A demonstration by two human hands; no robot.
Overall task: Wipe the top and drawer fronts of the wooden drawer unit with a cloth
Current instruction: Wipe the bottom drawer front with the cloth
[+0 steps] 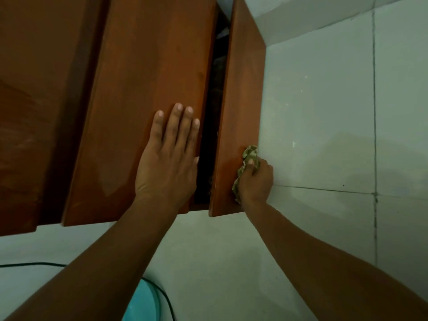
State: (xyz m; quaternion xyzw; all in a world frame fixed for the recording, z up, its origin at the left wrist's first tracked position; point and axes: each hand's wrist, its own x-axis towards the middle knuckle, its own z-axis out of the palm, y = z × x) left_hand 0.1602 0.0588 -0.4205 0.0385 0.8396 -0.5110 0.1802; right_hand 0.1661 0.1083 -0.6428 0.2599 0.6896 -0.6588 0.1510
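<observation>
The reddish-brown wooden drawer unit (148, 93) fills the upper left of the head view, seen steeply from above, with its panels running down toward the pale tiled floor (324, 135). Its lowest drawer front (240, 107), a long flat board of the same wood, stands pulled out from the rest, leaving a dark gap (213, 126) between it and the panel above; what lies inside the gap is too dark to tell.

A crumpled greenish-yellow cloth (246, 167) is pressed against the outer face of that drawer front, near its lower right edge and close to the near corner. The right hand (256, 179) is closed around the cloth, fingers curled over it and the thumb tucked against the wood, so the cloth bunches out above and below the fist.

The left hand (169, 158) lies flat and open on the broad panel beside the gap, fingers spread slightly and pointing up the board, holding nothing.

On the floor at the bottom edge sits part of a round turquoise object (141, 302), with a thin dark cable (32, 264) curving past it.
</observation>
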